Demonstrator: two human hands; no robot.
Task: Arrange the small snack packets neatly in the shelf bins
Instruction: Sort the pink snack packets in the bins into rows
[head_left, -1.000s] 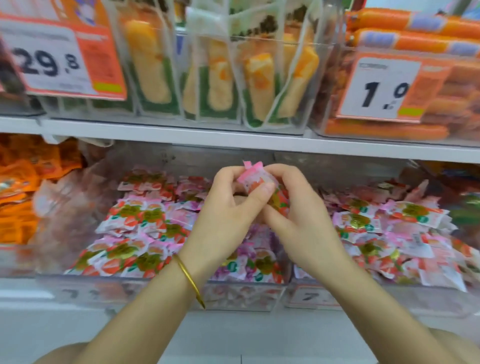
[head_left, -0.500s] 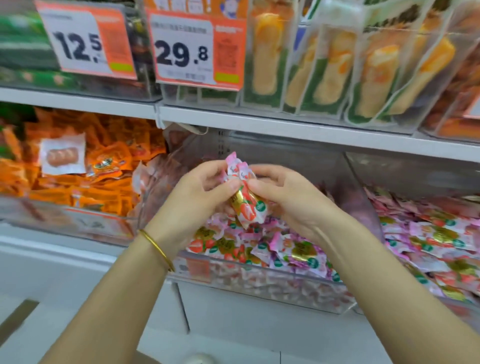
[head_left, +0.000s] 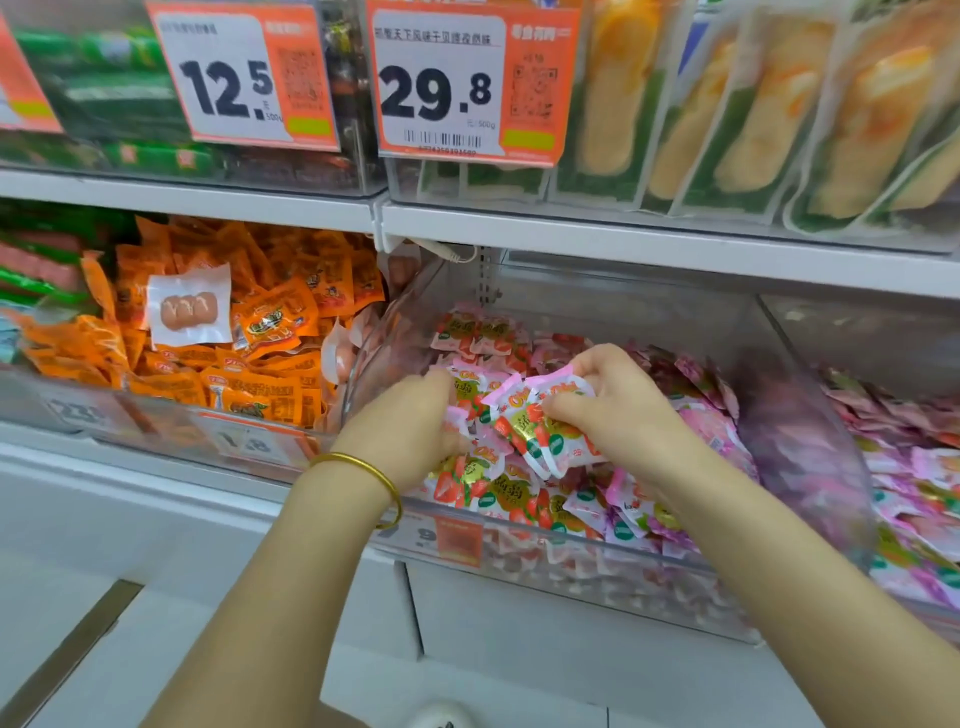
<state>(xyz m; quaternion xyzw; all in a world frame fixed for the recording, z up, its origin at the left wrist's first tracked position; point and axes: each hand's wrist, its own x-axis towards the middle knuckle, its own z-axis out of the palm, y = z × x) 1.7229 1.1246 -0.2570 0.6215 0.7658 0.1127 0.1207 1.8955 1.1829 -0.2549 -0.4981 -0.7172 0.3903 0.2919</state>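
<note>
Over the middle clear bin (head_left: 571, 571), a few pink strawberry packets (head_left: 540, 436) are pinched together by the right hand (head_left: 618, 410). Its fingers curl round their upper edges, just above the pile (head_left: 519, 499) of the same packets that fills the bin. To do this step well, I think the bundle should first be squared, all prints facing one way, then laid flat in a row, not dropped. The left hand (head_left: 410, 431), wearing a gold bangle (head_left: 376, 475), has its fingertips down among the packets; whether it grips one I cannot tell. The neighbour bin on the right is cut off.
</note>
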